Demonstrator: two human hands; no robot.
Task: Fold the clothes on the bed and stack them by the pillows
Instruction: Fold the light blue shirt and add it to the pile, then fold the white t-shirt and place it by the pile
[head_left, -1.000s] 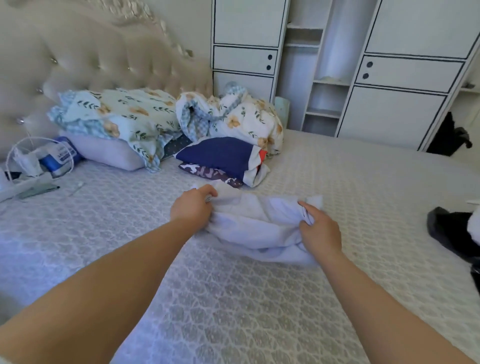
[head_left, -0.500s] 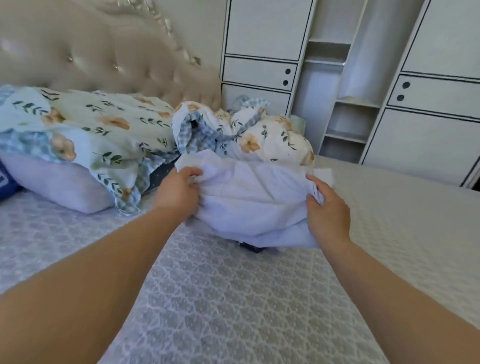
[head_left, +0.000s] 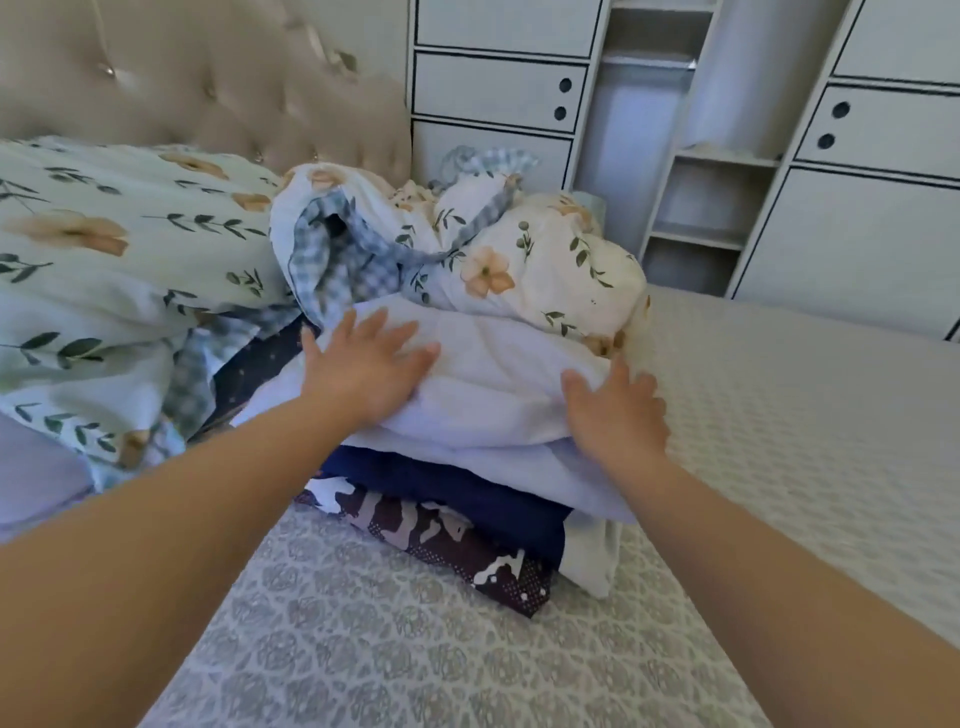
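Observation:
A folded white garment (head_left: 498, 384) lies on top of a stack of folded clothes beside the pillows. Under it are a navy garment (head_left: 457, 493) and a dark patterned one (head_left: 457, 545). My left hand (head_left: 369, 364) lies flat on the white garment's left part with fingers spread. My right hand (head_left: 618, 410) presses with straight fingers on its right edge. Two floral pillows sit behind the stack: a light green one (head_left: 114, 249) on the left and a cream one (head_left: 540, 260) directly behind.
The grey patterned bedspread (head_left: 415, 649) stretches in front and to the right. A tufted beige headboard (head_left: 208, 93) rises behind the pillows. White wardrobe units (head_left: 857, 182) with open shelves stand past the bed's far side.
Both hands carried the white garment forward onto the stack by the pillows, then let go of it and now lie flat on top.

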